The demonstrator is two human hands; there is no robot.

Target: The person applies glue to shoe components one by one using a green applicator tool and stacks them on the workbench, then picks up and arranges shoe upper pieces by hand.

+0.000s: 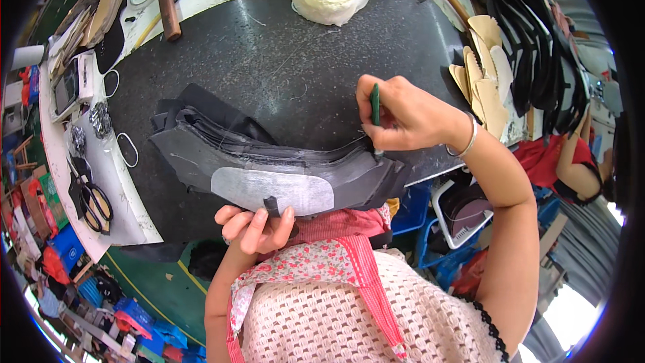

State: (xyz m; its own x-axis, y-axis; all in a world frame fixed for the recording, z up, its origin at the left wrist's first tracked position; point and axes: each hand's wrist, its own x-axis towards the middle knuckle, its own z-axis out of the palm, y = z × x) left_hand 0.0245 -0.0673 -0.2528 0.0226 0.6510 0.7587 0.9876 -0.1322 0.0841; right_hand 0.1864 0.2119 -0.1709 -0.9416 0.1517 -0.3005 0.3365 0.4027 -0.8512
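A thick stack of curved black sheet pieces (185, 154) lies along the near edge of the black work surface. A light grey, rounded patch (232, 185) shows on the stack's near side. My left hand (254, 230) is at this patch, fingertips closed about a small black tab (271, 206) that stands out against the grey. At the stack's right end, my right hand (403, 114) grips a slim green-handled tool (375, 104) in a fist-like hold. The tool's lower end points down to the stack's edge; its kind cannot be made out.
A glue-crusted pale pot (326, 7) stands at the far edge. A wooden-handled tool (168, 3) lies far left, black scissors (94, 205) at the left. Beige cut pieces (489, 84) and black strips (537, 47) are stacked right. Another person (574, 168) is at the right.
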